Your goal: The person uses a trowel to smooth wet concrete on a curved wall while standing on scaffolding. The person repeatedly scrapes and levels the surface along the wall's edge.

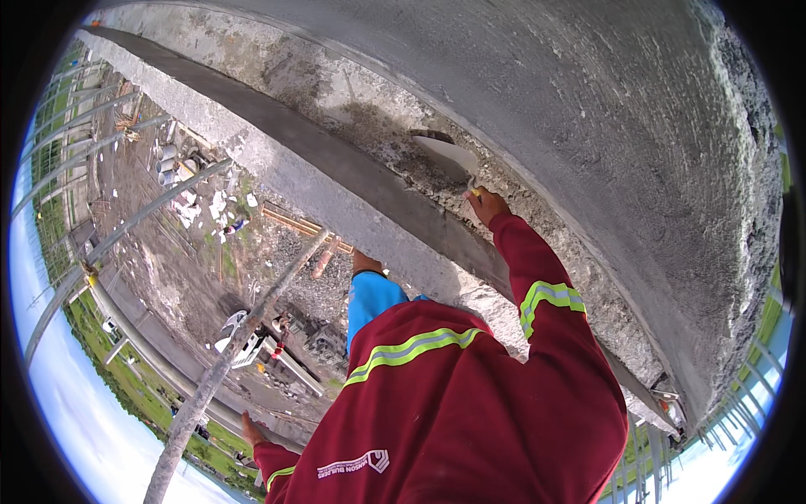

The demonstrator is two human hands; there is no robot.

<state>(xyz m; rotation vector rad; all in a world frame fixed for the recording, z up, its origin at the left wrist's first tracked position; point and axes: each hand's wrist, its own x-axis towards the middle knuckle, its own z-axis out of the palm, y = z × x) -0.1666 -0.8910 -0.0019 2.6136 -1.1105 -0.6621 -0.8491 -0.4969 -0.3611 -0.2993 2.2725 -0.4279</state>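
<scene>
My right hand is closed around the yellow-and-metal handle of a pointed trowel. The trowel's pale blade lies over the rough, crumbly concrete ledge, between the smooth grey wall and a long raised concrete edge. Low on the left, my left hand is at a metal scaffold pipe, its fingers seemingly around it and partly hidden. My maroon sleeves carry yellow-green reflective bands.
A bare foot below a blue trouser leg rests by the beam's outer side. A slanting scaffold pole crosses the left. Far below lie ground with rubble, timber planks, a white vehicle and people. More scaffold bars line the far left.
</scene>
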